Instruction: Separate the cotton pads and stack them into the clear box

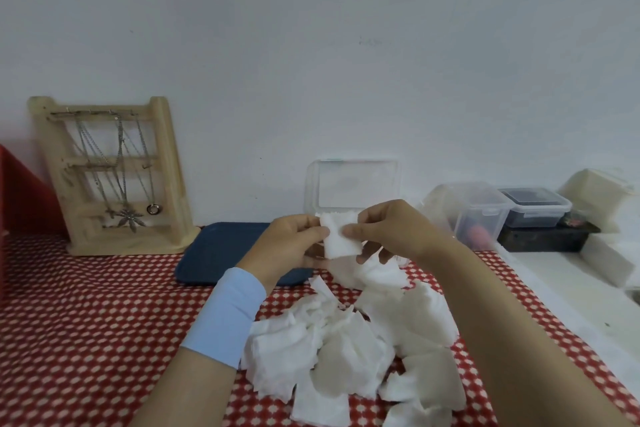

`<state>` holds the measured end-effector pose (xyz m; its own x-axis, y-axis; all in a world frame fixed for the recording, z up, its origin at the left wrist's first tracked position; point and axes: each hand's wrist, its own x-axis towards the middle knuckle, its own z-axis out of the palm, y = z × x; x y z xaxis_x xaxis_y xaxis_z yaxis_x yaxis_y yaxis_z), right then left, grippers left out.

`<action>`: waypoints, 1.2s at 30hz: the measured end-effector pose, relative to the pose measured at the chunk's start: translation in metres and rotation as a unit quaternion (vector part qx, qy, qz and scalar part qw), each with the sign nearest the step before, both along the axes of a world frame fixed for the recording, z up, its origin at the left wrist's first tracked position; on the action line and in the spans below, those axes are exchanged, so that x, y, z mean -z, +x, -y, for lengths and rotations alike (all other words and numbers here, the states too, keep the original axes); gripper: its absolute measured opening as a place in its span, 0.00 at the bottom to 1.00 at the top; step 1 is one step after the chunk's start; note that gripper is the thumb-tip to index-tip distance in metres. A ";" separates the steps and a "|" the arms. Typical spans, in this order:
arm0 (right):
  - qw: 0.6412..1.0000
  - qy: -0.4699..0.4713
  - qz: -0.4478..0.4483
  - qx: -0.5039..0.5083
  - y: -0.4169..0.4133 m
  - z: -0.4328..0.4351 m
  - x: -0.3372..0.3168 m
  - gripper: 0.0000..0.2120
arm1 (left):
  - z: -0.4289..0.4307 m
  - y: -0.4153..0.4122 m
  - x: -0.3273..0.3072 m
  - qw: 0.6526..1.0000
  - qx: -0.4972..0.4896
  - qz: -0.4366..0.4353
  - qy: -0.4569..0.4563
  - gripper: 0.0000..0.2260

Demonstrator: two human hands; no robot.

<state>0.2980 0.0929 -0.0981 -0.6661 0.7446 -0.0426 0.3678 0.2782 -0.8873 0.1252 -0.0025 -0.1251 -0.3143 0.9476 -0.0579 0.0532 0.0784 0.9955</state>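
Just in front of the clear box, whose lid stands upright by the wall, both hands hold a cotton pad up between them, its flat face toward the person. The box opening lies directly behind the pad, away from the body, so the coming move is probably a short reach forward. The right hand overlaps the box front and looks slightly nearer. The left hand pinches the pad's left edge and the right pinches its right edge, thumb on the front face. Whether they hold one layer or several, I cannot tell. The loose pile of pads lies below on the red spotted cloth
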 end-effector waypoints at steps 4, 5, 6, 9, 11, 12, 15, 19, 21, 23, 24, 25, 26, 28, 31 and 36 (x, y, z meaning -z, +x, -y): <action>1.000 0.009 0.011 -0.007 -0.008 -0.002 0.004 0.09 | -0.003 -0.002 0.005 1.000 -0.006 -0.013 0.019 0.06; 0.999 0.024 0.029 -0.015 -0.009 -0.003 0.004 0.08 | -0.004 -0.004 0.006 0.999 -0.025 -0.017 0.026 0.07; 0.996 0.054 0.064 -0.030 -0.009 -0.005 0.006 0.06 | -0.005 -0.006 0.008 0.998 -0.046 -0.017 0.030 0.06; 0.961 0.145 0.215 -0.095 -0.005 -0.008 0.010 0.09 | -0.008 -0.014 0.010 0.996 -0.079 -0.008 0.037 0.03; 0.928 0.164 0.308 -0.129 -0.003 -0.008 0.014 0.16 | -0.009 -0.018 0.011 0.996 -0.082 -0.009 0.036 0.02; 0.914 0.168 0.340 -0.143 -0.003 -0.007 0.016 0.19 | -0.009 -0.019 0.012 0.996 -0.082 -0.011 0.035 0.02; 0.886 0.182 0.391 -0.170 -0.008 -0.006 0.025 0.26 | -0.011 -0.017 0.013 0.997 -0.070 -0.023 0.028 0.02; 0.862 0.215 0.432 -0.156 -0.013 -0.005 0.031 0.22 | -0.012 -0.010 0.015 0.997 -0.050 -0.048 0.020 0.04; 0.869 0.212 0.424 -0.145 -0.011 -0.005 0.027 0.19 | -0.012 -0.009 0.014 0.997 -0.048 -0.053 0.018 0.04; 0.893 0.200 0.384 -0.125 -0.007 -0.006 0.018 0.17 | -0.012 -0.009 0.014 0.997 -0.052 -0.061 0.018 0.04; 0.905 0.203 0.357 -0.114 -0.004 -0.007 0.014 0.15 | -0.011 -0.010 0.014 0.996 -0.056 -0.072 0.018 0.03; 0.917 0.210 0.323 -0.101 -0.003 -0.008 0.009 0.14 | -0.010 -0.011 0.014 0.994 -0.062 -0.086 0.017 0.03; 0.933 0.212 0.278 -0.084 -0.001 -0.009 0.006 0.12 | -0.010 -0.012 0.014 0.993 -0.068 -0.097 0.016 0.03; 0.970 0.177 0.152 -0.059 0.001 -0.011 0.000 0.06 | -0.009 -0.013 0.013 0.992 -0.076 -0.103 0.015 0.03; 0.995 0.090 0.023 -0.048 0.000 -0.010 -0.002 0.03 | -0.008 -0.011 0.012 0.994 -0.074 -0.083 0.014 0.04; 0.999 0.027 -0.004 -0.029 -0.002 -0.011 0.005 0.03 | -0.007 -0.006 0.012 0.999 -0.042 0.017 -0.005 0.06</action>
